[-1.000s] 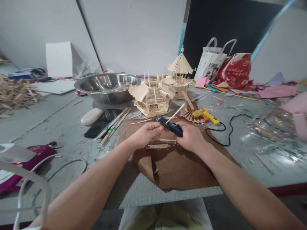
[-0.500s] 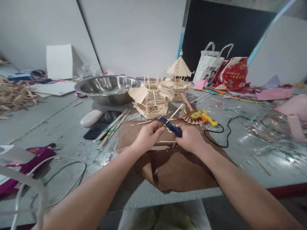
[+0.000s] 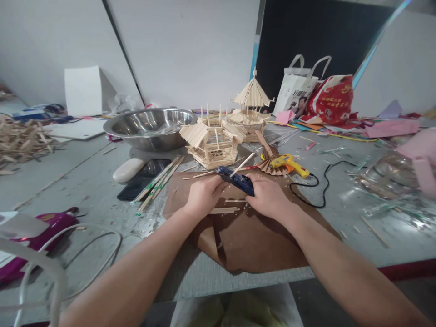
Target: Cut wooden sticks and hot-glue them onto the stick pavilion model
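Note:
My right hand (image 3: 267, 193) is closed around the handle of a dark blue hand cutter (image 3: 238, 180) over the brown sheet. A thin wooden stick (image 3: 243, 164) slants up and right across the cutter. At the cutter's far end, my left hand (image 3: 204, 195) is closed, its fingertips pinching the stick's lower end, which is partly hidden. Short cut sticks (image 3: 223, 210) and small chips lie on the brown sheet (image 3: 265, 245) beneath my hands. Just beyond stands a stick-built pavilion (image 3: 218, 147) with upright posts and partial roof panels.
A finished-looking pavilion (image 3: 254, 102) with a pointed roof stands behind. Left are a metal basin (image 3: 150, 131), a phone (image 3: 145, 179), a white case (image 3: 128, 170) and bundled sticks (image 3: 158, 186). A yellow glue gun (image 3: 289, 164) with black cord lies right, near bags (image 3: 330, 100).
The cutter and both hands have shifted slightly left. The cutter is turned a little, and the stick sits lower and more to the left.

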### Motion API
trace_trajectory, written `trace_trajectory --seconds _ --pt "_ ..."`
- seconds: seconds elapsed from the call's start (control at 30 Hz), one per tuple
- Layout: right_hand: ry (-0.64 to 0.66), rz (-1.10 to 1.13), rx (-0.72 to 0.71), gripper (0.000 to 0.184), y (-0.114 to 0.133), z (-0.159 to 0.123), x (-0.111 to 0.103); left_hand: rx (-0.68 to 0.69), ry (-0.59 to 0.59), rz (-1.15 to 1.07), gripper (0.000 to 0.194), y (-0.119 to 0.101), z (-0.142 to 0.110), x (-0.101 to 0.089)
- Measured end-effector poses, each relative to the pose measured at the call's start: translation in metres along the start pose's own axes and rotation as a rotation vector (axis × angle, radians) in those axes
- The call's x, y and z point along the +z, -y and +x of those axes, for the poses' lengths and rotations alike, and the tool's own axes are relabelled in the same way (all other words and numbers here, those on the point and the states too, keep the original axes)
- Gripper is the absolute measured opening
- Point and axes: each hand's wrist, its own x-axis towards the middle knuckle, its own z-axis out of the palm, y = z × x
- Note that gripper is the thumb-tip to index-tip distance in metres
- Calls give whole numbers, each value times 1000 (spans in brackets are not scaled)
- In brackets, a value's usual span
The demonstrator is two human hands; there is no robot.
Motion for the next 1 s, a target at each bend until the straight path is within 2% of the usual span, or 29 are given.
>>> trace_trajectory --seconds 0.1,0.2,0.5,0.7,1.0 --pt "-10 13 -12 43 1 -1 0 85 -76 113 28 4 0 1" --pt "-18 19 -26 43 2 -3 0 125 -104 138 30 6 1 3" --pt "13 12 7 44 2 -1 -1 126 -70 146 28 12 3 5" --pt "3 39 -26 46 1 -2 0 139 -60 156 28 16 3 6" --pt "21 46 -85 46 -2 -2 -1 128 16 14 24 20 2 8"
